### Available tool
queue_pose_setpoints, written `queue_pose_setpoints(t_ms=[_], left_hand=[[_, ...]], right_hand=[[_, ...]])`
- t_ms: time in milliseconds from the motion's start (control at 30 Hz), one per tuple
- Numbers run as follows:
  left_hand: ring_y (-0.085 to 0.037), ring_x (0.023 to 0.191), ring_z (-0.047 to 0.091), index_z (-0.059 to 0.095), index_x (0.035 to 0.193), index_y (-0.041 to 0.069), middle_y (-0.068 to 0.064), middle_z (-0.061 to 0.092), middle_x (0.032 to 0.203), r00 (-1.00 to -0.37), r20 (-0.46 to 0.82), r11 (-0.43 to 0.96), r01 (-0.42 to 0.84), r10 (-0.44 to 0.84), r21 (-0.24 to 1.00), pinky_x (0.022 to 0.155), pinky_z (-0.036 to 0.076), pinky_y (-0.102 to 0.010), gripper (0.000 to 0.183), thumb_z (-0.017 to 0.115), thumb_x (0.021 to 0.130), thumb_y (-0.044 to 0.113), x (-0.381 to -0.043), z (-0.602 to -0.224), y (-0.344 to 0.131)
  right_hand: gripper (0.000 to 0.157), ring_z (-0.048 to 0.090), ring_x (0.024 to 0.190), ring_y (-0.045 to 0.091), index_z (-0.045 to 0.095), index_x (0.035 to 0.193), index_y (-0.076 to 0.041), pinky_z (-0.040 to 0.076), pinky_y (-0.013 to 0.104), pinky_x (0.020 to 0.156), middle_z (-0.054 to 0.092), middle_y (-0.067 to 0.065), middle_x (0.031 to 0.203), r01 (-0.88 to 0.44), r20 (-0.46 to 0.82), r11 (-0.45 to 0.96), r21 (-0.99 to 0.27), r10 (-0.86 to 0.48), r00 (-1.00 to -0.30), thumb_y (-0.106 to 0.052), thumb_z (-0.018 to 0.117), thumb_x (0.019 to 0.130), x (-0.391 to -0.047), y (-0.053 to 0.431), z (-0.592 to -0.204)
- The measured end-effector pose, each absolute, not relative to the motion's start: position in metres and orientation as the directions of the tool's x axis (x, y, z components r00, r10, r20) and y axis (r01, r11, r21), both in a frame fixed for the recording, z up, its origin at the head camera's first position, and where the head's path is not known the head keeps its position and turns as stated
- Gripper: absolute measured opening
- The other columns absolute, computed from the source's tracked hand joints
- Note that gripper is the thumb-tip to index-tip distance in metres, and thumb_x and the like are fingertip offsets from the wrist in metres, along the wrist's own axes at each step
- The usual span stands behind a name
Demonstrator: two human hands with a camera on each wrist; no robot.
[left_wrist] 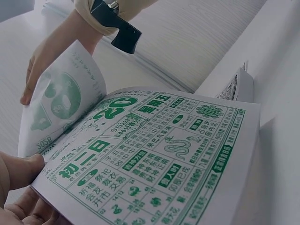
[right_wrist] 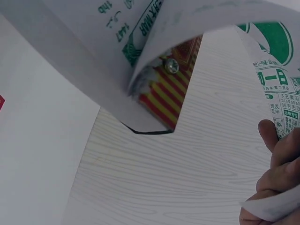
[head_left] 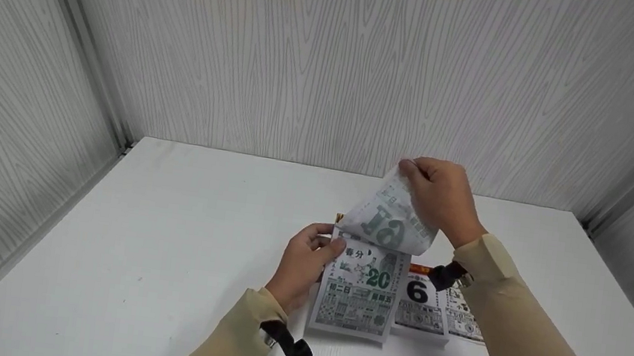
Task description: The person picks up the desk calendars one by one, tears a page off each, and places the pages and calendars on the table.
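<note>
A tear-off calendar (head_left: pixel 359 304) with a green 20 on its exposed page is held up over the white table. My left hand (head_left: pixel 301 267) grips its upper left edge, thumb on the page and fingers behind. Raised above it, my right hand (head_left: pixel 442 196) pinches the free end of a lifted page (head_left: pixel 388 217), whose 19 shows through reversed. That page bends up and still joins the calendar near the top. In the right wrist view, a red-and-yellow striped header (right_wrist: pixel 164 101) with a metal rivet (right_wrist: pixel 172 65) shows at the binding.
Another calendar block (head_left: pixel 418 311) with a black 6 and a red top lies to the right. Beside it, a further printed sheet or block (head_left: pixel 465 323) is partly covered by the right sleeve. Wood-grain panels (head_left: pixel 306 68) stand behind and on both sides of the table (head_left: pixel 195 235).
</note>
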State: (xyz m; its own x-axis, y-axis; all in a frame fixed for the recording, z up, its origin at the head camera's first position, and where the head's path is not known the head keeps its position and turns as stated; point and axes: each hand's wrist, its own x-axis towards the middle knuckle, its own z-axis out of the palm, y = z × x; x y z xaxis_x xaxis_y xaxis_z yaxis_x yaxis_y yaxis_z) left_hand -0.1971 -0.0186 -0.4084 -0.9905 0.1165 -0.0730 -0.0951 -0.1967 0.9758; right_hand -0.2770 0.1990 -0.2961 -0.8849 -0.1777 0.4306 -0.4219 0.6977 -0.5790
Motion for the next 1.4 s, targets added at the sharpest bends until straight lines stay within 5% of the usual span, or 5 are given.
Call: queue_pose_setpoints(t_ms=[467, 1400], left_hand=[[-0.018, 0.094, 0.069, 0.056, 0.139, 0.008, -0.010, 0.066, 0.114, -0.992, -0.092, -0.225, -0.110, 0.089, 0.968, 0.074, 0.059, -0.030, 0.041, 0.066, 0.103, 0.025, -0.198, -0.409, -0.018], [-0.019, 0.096, 0.070, 0.055, 0.140, 0.006, -0.011, 0.067, 0.114, -0.992, -0.106, -0.221, -0.120, 0.071, 0.968, 0.076, 0.059, -0.031, 0.045, 0.066, 0.103, 0.028, -0.199, -0.405, -0.016]], right_hand=[[0.033, 0.060, 0.066, 0.019, 0.080, 0.106, -0.006, 0.046, 0.022, 0.055, 0.073, 0.009, 0.085, -0.376, 0.430, 0.718, -0.585, -0.118, -0.895, -0.032, 0.059, 0.107, -0.279, 0.205, -0.298], [0.034, 0.059, 0.063, 0.019, 0.080, 0.106, -0.005, 0.042, 0.016, 0.051, 0.074, 0.011, 0.085, -0.360, 0.536, 0.730, -0.581, 0.010, -0.844, -0.031, 0.059, 0.107, -0.281, 0.230, -0.317]])
